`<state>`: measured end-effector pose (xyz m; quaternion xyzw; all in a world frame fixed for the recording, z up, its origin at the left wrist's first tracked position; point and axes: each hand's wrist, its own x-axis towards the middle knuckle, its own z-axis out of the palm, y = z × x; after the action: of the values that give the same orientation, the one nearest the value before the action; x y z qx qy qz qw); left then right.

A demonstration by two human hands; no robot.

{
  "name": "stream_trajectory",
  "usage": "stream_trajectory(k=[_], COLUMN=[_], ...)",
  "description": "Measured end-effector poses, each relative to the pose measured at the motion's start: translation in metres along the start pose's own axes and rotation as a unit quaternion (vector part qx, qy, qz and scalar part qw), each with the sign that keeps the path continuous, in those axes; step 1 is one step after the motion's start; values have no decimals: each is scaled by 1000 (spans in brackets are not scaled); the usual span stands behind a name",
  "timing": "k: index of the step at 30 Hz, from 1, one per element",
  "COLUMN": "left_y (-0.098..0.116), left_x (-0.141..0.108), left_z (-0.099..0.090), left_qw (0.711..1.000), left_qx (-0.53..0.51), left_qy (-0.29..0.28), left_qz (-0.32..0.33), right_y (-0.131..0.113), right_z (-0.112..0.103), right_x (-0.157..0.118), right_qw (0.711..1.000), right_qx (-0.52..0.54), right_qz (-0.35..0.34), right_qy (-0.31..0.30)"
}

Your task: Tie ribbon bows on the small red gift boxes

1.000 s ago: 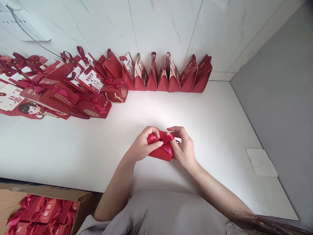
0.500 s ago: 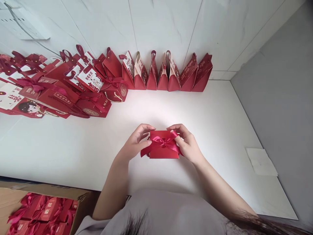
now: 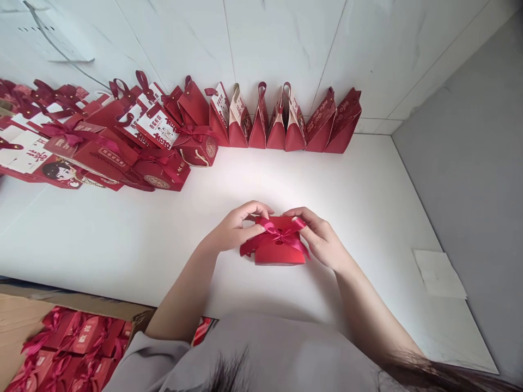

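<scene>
A small red gift box [image 3: 280,255] sits on the white table in front of me, its front face toward me. Across it runs a glossy crimson ribbon tied in a bow [image 3: 281,236]. My left hand [image 3: 239,226] is closed on the bow's left loop, thumb in front and fingers curled over the box's top edge. On the other side, my right hand [image 3: 321,237] pinches the right loop, its fingers behind the top edge. Ribbon tails hang out at both sides. The back of the box is hidden.
Red gift bags [image 3: 294,130] stand in a row against the tiled wall. A cluster of red and white boxes [image 3: 93,147] fills the left back. Below left, an open carton [image 3: 141,316] holds ribboned red boxes. A white sheet [image 3: 439,274] lies at the right edge.
My left thumb has moved in from the box's left side onto the left ribbon loop, lifting it. My right hand keeps its hold on the right loop. The view has shifted slightly left.
</scene>
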<state>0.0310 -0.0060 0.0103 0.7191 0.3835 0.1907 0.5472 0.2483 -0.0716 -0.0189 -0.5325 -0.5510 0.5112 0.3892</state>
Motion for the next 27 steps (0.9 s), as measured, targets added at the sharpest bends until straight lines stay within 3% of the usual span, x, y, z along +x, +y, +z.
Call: stream_trajectory(k=[6, 11, 21, 27], left_y=[7, 8, -2, -2], left_x=[-7, -16, -21, -25], left_z=[35, 51, 57, 55], left_qw=[984, 962, 951, 955], left_qx=[52, 69, 77, 70], left_qy=[159, 259, 299, 287], left_qz=[-61, -56, -21, -34], right_y=[3, 2, 5, 6], right_z=[10, 27, 32, 31], right_x=[0, -2, -1, -2], right_qw=[997, 990, 985, 987], right_qx=[14, 15, 22, 13], right_qz=[-1, -14, -19, -20], right_qy=[75, 143, 170, 160])
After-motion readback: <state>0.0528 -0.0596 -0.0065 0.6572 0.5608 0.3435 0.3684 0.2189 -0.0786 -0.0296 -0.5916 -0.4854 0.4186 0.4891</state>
